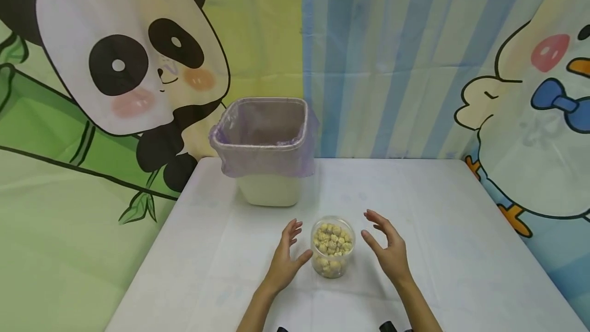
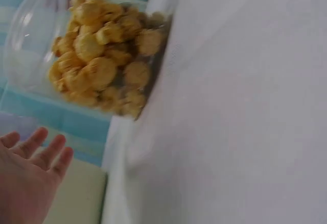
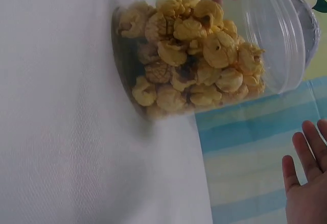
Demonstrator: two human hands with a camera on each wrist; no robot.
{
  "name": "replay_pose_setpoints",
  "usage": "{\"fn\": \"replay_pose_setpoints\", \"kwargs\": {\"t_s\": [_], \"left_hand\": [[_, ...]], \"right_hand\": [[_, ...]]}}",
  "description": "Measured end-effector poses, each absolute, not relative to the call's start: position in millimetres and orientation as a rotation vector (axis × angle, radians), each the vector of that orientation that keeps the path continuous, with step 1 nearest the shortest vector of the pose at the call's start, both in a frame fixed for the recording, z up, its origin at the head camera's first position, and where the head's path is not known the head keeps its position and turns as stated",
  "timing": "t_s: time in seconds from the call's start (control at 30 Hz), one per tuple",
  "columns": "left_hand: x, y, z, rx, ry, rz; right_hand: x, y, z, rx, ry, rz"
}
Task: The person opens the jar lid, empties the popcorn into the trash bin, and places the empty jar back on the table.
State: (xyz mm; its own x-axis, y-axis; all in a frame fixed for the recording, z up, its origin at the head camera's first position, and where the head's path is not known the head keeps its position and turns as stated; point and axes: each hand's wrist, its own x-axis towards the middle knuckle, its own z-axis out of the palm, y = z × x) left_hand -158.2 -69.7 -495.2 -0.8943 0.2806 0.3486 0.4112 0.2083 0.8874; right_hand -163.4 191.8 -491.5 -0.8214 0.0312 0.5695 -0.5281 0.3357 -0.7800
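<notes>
A clear plastic jar of yellow popcorn stands upright on the white table, and no lid shows on its mouth. On its left side is my left hand, fingers spread and the thumb tip close to the jar wall. My right hand hovers to the right of the jar, apart from it, with fingers loosely bent and nothing in them. In the left wrist view the popcorn jar appears sideways, with the left hand beside it. The right wrist view has the right hand at its lower right corner.
Behind the jar, a white bin with a purple plastic liner stands near the table's back edge. The white-covered table reaches back to a cloth backdrop with a panda and a white cartoon bird.
</notes>
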Motion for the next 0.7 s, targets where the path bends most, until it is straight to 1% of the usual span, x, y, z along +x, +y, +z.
{"fn": "replay_pose_setpoints", "kwargs": {"t_s": [0.13,0.27,0.37,0.43,0.53,0.7], "left_hand": [[-154,-60,-496,-0.732,-2.328,-1.799],[-160,-52,-519,-0.74,-2.361,-1.766],[-166,-47,-536,-0.733,-2.407,-1.742],[-167,-45,-540,-0.722,-2.424,-1.739],[-165,-41,-539,-0.643,-2.452,-1.644],[-151,-27,-531,-0.422,-2.375,-1.321]], "right_hand": [[-164,182,-489,0.603,-2.138,1.542],[-158,172,-476,0.703,-2.194,1.543],[-153,165,-465,0.728,-2.243,1.557],[-152,162,-462,0.73,-2.276,1.567],[-152,160,-460,0.72,-2.302,1.589],[-154,161,-458,0.73,-2.268,1.592]]}}
